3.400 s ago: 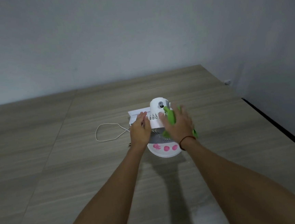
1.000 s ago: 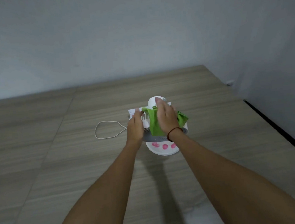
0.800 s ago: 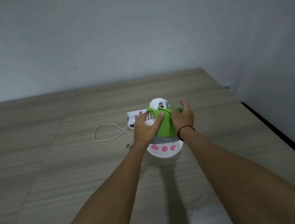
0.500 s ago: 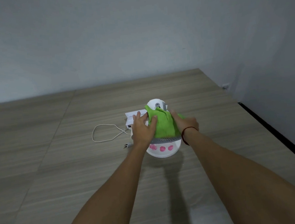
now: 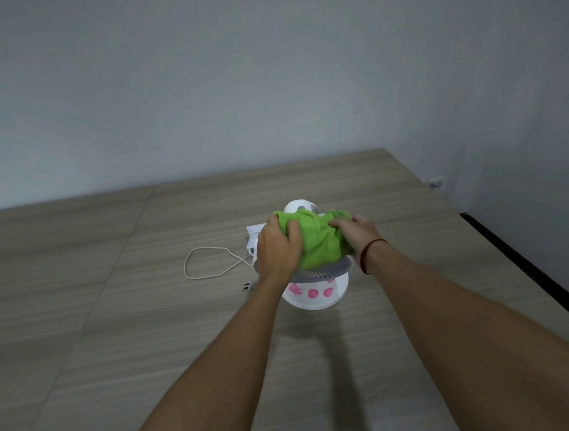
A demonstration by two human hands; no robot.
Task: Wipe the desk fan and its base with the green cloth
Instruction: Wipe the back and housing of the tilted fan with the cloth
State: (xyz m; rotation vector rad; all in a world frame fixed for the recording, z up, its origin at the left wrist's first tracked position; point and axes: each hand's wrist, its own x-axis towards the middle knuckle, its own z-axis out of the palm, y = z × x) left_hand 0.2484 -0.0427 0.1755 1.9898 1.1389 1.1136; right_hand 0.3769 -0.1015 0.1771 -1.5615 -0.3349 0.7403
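Observation:
A small white desk fan [image 5: 301,208] stands on the wooden table, its grey grille [image 5: 322,271] tilted toward me above a round white base [image 5: 318,300] with pink dots. The green cloth [image 5: 319,238] is draped over the top of the fan head. My left hand [image 5: 277,248] grips the cloth's left side, fingers curled into it. My right hand [image 5: 355,231] holds the cloth's right side; a dark band circles that wrist. Most of the fan head is hidden under cloth and hands.
A white cable [image 5: 208,261] loops on the table left of the fan, ending in a plug [image 5: 247,286]. A flat white box [image 5: 255,236] lies behind my left hand. The table's right edge [image 5: 528,262] runs close to the wall.
The cloth, earlier bunched under my right hand alone, now spreads over the fan head. My left hand has moved from the fan's side onto the cloth.

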